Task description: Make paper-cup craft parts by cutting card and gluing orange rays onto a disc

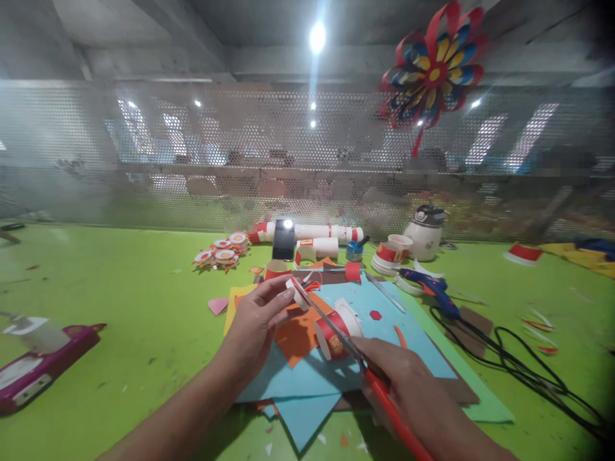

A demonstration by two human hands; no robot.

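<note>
My left hand (259, 314) pinches a small red-and-white piece of paper cup (298, 293) between thumb and fingers, above the coloured sheets. Scissors with red handles (391, 410) are gripped in my right hand (408, 371). Their long blades point up and left, with the tips at the piece in my left hand. Below the blades, a red-and-white paper cup (331, 339) lies on its side on a light blue sheet (293, 378). An orange sheet (293, 342) lies partly under it. Exactly where the blades meet the held piece is hard to make out.
A blue glue gun (432, 291) with a black cable lies right. Behind the sheets stand a phone (283, 240), stacked cups (388, 256), a blue ink bottle (354, 251) and a white kettle (425, 234). Paper flowers (223, 250) lie back left; a purple power strip (52, 365) is far left.
</note>
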